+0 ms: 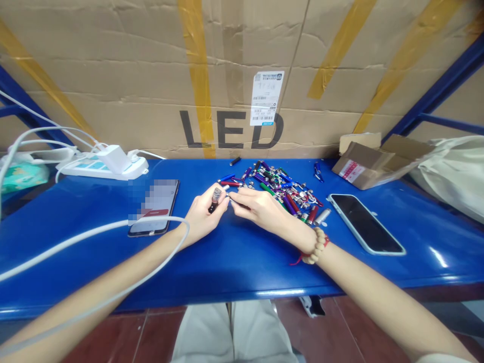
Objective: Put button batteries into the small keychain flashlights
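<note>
My left hand (204, 214) is closed around a small dark tube with a silvery end (215, 196), which shows between thumb and fingers. Right beside it, my right hand (260, 207) is pinched, its fingertips meeting the left ones; a small dark bit shows there, too little to name. Behind and to the right of the hands lies a loose pile of small coloured metal tubes (291, 204), purple, red, green, blue and silver, mixed with little metal clips and rings. A single black tube (235, 161) rests at the back of the pile.
A phone (161, 206) lies left, crossed by a white cable (94, 239) that loops over my left forearm. Another phone (368, 224) lies right. A power strip (102, 166), an open small carton (372, 161) and a large cardboard box (151, 75) border the blue table (212, 267).
</note>
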{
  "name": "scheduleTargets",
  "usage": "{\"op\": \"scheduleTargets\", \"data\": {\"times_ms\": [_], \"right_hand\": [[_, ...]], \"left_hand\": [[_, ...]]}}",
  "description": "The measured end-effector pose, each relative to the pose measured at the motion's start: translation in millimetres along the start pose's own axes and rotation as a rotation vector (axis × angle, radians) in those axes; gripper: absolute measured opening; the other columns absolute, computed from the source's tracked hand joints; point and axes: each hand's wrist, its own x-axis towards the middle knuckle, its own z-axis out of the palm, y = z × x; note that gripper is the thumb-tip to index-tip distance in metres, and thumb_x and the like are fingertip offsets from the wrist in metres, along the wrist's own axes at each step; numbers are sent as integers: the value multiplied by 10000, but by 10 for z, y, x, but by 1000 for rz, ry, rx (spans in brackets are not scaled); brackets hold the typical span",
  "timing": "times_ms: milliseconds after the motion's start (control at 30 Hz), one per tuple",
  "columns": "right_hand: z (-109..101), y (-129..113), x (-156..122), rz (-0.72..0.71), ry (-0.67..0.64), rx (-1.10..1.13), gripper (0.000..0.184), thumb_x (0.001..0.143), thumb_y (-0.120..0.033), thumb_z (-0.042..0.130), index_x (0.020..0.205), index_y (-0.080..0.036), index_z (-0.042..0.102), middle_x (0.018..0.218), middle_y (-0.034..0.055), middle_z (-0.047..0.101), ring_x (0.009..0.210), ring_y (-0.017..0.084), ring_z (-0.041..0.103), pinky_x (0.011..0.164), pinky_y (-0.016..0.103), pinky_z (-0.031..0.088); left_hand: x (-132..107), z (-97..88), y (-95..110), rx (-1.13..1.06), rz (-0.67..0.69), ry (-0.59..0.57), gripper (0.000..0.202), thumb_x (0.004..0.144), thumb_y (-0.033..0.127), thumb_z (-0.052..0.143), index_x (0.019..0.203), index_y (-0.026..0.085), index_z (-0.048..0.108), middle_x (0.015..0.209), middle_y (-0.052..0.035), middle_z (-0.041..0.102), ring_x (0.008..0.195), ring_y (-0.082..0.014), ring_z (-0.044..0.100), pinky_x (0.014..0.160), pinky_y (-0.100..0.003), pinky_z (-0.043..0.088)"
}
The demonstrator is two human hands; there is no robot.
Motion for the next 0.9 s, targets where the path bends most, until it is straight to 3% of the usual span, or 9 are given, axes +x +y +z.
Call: {"op": "scheduleTargets", "data": {"times_ms": [300, 500, 667, 900], "right_hand": [[15, 34, -7, 0, -1, -6, 244, 911, -232, 402, 914, -112, 614, 738, 57, 577, 648, 123, 526, 639, 224, 423], [-4, 98, -8, 50, 173, -65, 258, 914, -245, 403, 972, -106, 613, 733, 52, 566, 638, 120, 530, 606, 214, 427], [2, 62, 4, 31, 325, -57, 282, 916, -226, 400, 1029, -71, 608, 771, 68, 590, 698, 126, 574, 662, 213, 467], [26, -5, -1, -7, 253, -78, 306, 926, -251, 383, 1065, -87, 600, 828, 80, 617, 724, 131, 604, 685, 228, 506]], "left_hand": [[14, 21, -53, -132, -44, -55, 256, 831, 330, 492, 690, 204, 320, 579, 65, 380, 508, -73, 387, 533, -196, 331], [21, 18, -37, -172, -126, -132, 228, 847, 356, 448, 724, 208, 326, 614, 61, 402, 496, -72, 323, 500, -198, 281], [31, 35, -22, 43, -17, -167, 145, 789, 237, 465, 696, 195, 362, 617, 54, 359, 554, -93, 329, 567, -227, 287], [51, 72, -91, 61, 68, -223, 253, 739, 212, 455, 583, 198, 257, 578, 54, 305, 560, -92, 287, 552, -230, 270]]}}
